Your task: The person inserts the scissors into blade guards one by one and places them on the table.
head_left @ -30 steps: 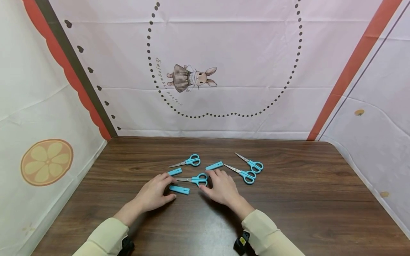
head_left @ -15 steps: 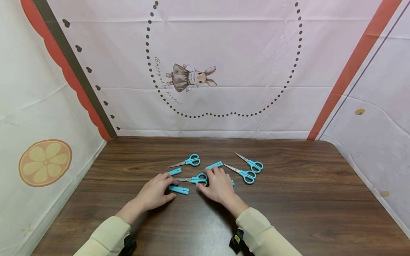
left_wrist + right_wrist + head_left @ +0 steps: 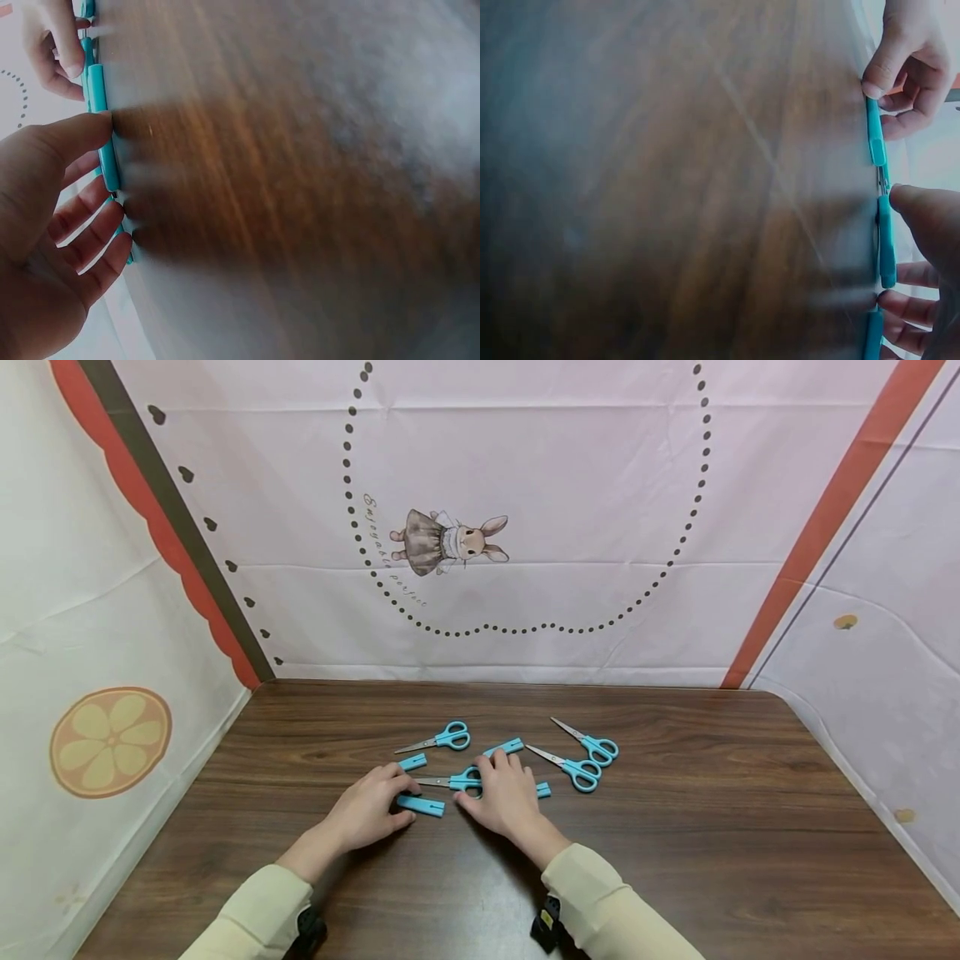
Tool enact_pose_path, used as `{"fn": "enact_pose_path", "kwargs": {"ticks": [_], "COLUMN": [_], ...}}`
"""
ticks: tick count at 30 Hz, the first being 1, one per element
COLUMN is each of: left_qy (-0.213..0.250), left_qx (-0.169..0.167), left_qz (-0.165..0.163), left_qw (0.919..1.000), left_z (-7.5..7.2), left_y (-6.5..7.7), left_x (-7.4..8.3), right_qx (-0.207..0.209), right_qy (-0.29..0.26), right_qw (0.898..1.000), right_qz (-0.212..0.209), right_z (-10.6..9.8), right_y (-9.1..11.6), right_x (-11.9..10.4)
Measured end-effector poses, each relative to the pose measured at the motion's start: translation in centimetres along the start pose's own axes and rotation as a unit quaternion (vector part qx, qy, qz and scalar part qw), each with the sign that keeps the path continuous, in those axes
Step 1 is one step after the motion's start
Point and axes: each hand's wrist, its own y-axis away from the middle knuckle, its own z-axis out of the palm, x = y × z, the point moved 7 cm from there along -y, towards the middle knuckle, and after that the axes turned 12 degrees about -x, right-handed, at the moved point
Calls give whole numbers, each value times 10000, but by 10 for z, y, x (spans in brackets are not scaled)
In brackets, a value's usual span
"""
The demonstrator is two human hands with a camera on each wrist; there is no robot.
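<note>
On this wooden surface (image 3: 675,860), our right hand (image 3: 506,795) is spread over the middle scissors (image 3: 458,782), and our left hand (image 3: 366,806) straddles the nearest blue cap (image 3: 427,807); we can't tell if it's pinching. Honestly, we'd grip those scissors well behind the blades (image 3: 433,782) and hold that cap steady.

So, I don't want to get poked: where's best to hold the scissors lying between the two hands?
Probably by the blue handle loops, coming from the side of the right hand: the scissors lie with their blades pointing toward the left hand and the loops beside the right.
</note>
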Motion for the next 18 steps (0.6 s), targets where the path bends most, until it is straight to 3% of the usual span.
{"fn": "enact_pose_path", "kwargs": {"ticks": [18], "left_qy": [167], "left_qx": [-35], "left_qz": [17], "left_qw": [9999], "left_z": [-1], "left_y": [-2], "left_x": [1], "right_qx": [-145], "right_qy": [536], "right_qw": [9982], "right_qz": [227], "right_z": [2], "right_y": [-5], "right_x": [-6]}}
